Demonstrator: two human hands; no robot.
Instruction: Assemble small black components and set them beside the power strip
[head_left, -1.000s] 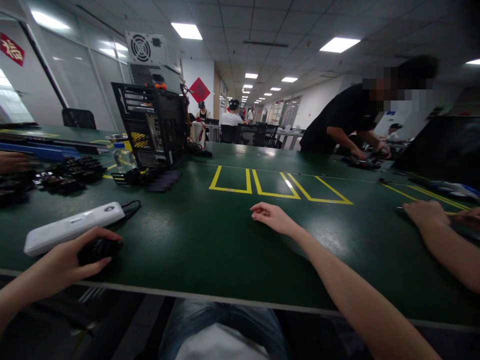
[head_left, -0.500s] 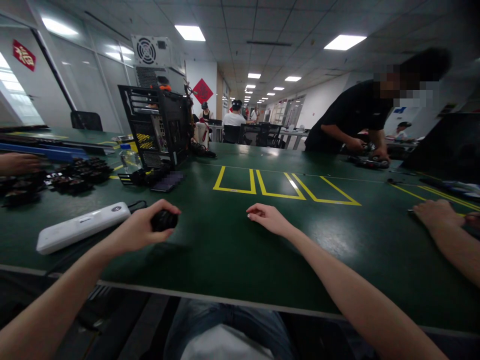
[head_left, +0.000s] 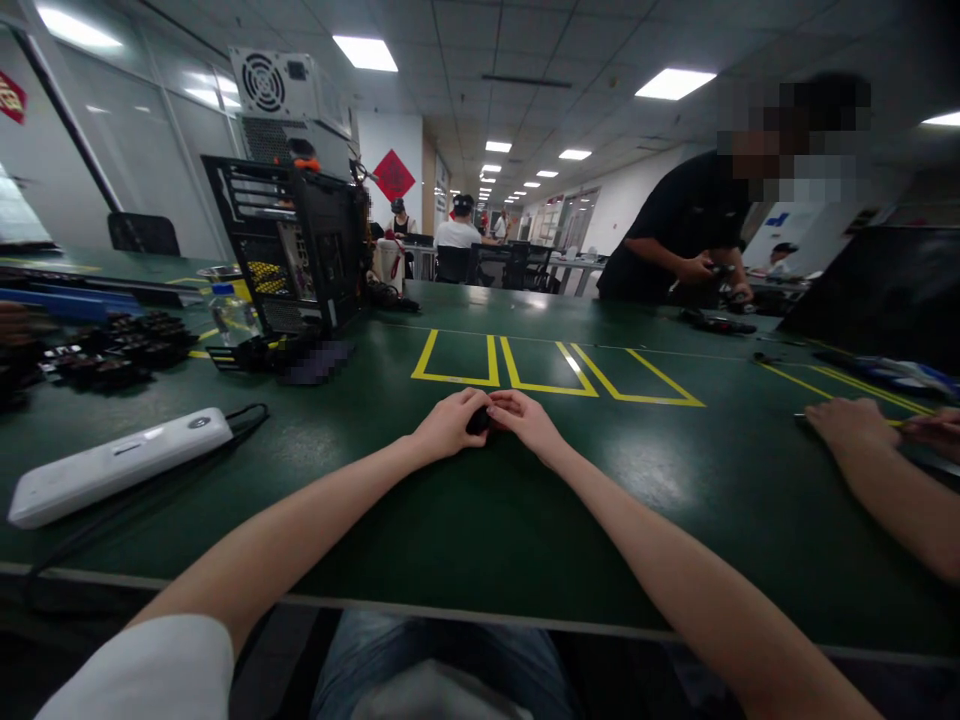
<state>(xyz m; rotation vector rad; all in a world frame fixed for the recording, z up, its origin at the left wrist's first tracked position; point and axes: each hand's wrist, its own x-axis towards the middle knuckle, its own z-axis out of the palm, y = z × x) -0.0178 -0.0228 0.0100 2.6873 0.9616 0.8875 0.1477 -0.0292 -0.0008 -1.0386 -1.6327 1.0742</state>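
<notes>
Left hand (head_left: 448, 425), now shifted inward, grips a black object (head_left: 477, 421) beside the curled right hand (head_left: 529, 420) (its hold unclear); a slack pinch could drop it.

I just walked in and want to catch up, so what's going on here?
A person at the green table has both hands together near the yellow tape. The left hand holds a small black part; the right hand meets it there, though whether it grips too is hard to tell. A white device lies to the left, and a computer case stands behind it. Across the table, a co-worker in black handles something dark.
</notes>
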